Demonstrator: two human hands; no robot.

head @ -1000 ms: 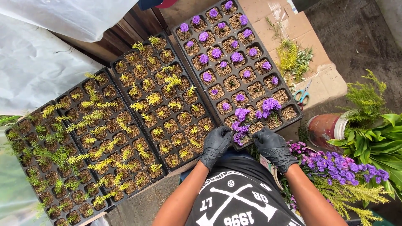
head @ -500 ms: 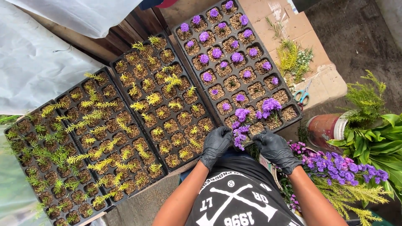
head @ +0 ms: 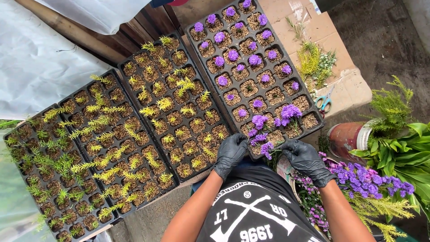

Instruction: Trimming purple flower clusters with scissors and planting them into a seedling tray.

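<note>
Purple flower cuttings (head: 263,142) sat at the near edge of the black cell tray w/ purple blooms (head: 304,96), stems down by the front cells, prob. so they stood in soil. Left hand (head: 230,153) & right hand (head: 306,160), both in black gloves, met there; fingers curled in, pinching stems. Forearms angled inward from the body. Teal scissors (head: 324,102) lay on cardboard (head: 340,67) beside tray.

Leftmost seedling tray (head: 27,188) runs off frame.
</note>
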